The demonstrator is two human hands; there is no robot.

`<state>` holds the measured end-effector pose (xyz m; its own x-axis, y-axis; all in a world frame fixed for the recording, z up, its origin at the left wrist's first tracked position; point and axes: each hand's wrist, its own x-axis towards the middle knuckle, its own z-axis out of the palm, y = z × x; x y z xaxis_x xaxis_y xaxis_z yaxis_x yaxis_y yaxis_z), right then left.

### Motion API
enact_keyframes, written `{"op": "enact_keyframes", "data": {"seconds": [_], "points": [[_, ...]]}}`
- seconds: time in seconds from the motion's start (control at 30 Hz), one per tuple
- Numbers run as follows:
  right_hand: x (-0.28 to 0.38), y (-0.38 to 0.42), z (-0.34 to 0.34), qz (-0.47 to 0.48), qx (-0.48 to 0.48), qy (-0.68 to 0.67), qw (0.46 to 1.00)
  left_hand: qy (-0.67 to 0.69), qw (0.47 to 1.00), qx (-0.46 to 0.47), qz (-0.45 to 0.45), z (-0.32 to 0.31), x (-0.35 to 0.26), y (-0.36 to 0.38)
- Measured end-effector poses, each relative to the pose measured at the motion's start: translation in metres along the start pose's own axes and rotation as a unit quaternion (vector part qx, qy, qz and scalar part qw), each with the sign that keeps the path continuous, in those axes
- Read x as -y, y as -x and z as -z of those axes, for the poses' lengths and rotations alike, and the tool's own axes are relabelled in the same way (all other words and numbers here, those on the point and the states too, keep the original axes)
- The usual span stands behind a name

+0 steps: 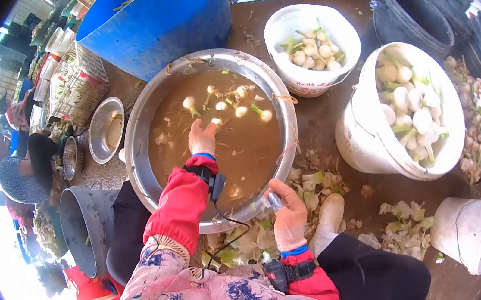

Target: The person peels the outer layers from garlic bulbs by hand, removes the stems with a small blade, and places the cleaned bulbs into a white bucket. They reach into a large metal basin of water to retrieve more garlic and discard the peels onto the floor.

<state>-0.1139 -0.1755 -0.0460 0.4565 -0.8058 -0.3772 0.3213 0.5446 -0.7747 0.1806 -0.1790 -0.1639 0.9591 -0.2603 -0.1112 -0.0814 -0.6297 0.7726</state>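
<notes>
A wide metal basin (285, 150) of muddy brown water stands before me, with several white garlic-like bulbs (190, 103) with green stems floating at its far side. My left hand (202, 139), in a pale orange glove, reaches over the water. Its fingers point toward the bulbs, and one white bulb (216, 121) is at the fingertips; a firm grip on it does not show. Beside the basin's right rim, my gloved right hand (290, 220) is closed around a small shiny metal tool (275, 201), apparently a knife, its blade blurred.
Trimmed bulbs fill a white tub (350, 55) and a larger white bucket (358, 129). A blue barrel (159, 30) stands behind left. A white pail (466, 231) is at right, a grey bucket (84, 226) at left. Leaf scraps (406, 226) litter the wet floor; more bulbs (479, 133) are piled right.
</notes>
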Motion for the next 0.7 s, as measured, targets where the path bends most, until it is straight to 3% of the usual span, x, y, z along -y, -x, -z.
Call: {"op": "enact_keyframes", "data": {"seconds": [0.03,0.07,0.17,0.2,0.27,0.3,0.33,0.4,0.43,0.5,0.57,0.6,0.63,0.67,0.7], "points": [[0.003,-0.001,-0.004,-0.044,-0.010,0.013,0.999,-0.107,0.990,-0.054,-0.073,-0.002,-0.001,-0.009],[0.003,-0.003,-0.008,-0.043,-0.015,0.016,0.999,-0.105,0.991,-0.048,-0.072,-0.006,-0.003,-0.017],[-0.005,-0.007,-0.010,-0.093,-0.008,0.003,0.996,-0.185,0.946,0.261,-0.044,-0.019,-0.013,-0.033],[-0.008,-0.010,-0.008,-0.087,-0.022,0.005,0.996,-0.181,0.943,0.274,-0.049,-0.024,-0.022,-0.022],[-0.016,-0.013,-0.006,-0.092,0.019,0.048,0.994,-0.138,0.918,0.367,0.053,-0.024,-0.038,0.007],[-0.023,-0.013,-0.002,-0.086,0.029,0.005,0.996,-0.147,0.913,0.380,0.029,-0.047,0.016,-0.010],[-0.023,-0.012,-0.003,-0.082,0.022,0.005,0.996,-0.147,0.910,0.387,0.025,-0.039,0.008,0.003],[-0.021,-0.010,-0.007,-0.202,0.040,0.019,0.978,0.132,0.873,0.444,0.156,-0.010,-0.013,0.027],[-0.023,-0.009,-0.008,-0.227,0.052,0.113,0.966,0.131,0.873,0.444,0.153,0.004,-0.021,0.044],[-0.036,-0.005,-0.005,-0.171,0.066,0.178,0.967,0.413,0.814,0.344,0.220,0.033,-0.031,0.082],[-0.043,0.005,-0.011,-0.071,0.047,0.262,0.961,0.442,0.794,0.339,0.244,0.059,-0.031,0.114],[-0.044,0.008,-0.014,-0.075,0.054,0.258,0.962,0.471,0.769,0.336,0.272,0.071,-0.028,0.132],[-0.043,0.010,-0.017,-0.041,0.030,0.224,0.973,0.488,0.789,0.280,0.247,0.078,-0.035,0.157],[-0.043,0.013,-0.019,-0.008,0.005,0.189,0.982,0.460,0.802,0.292,0.247,0.095,-0.041,0.178],[-0.031,0.018,-0.025,-0.037,0.006,0.163,0.986,0.463,0.788,0.333,0.230,0.106,-0.036,0.188]]}}
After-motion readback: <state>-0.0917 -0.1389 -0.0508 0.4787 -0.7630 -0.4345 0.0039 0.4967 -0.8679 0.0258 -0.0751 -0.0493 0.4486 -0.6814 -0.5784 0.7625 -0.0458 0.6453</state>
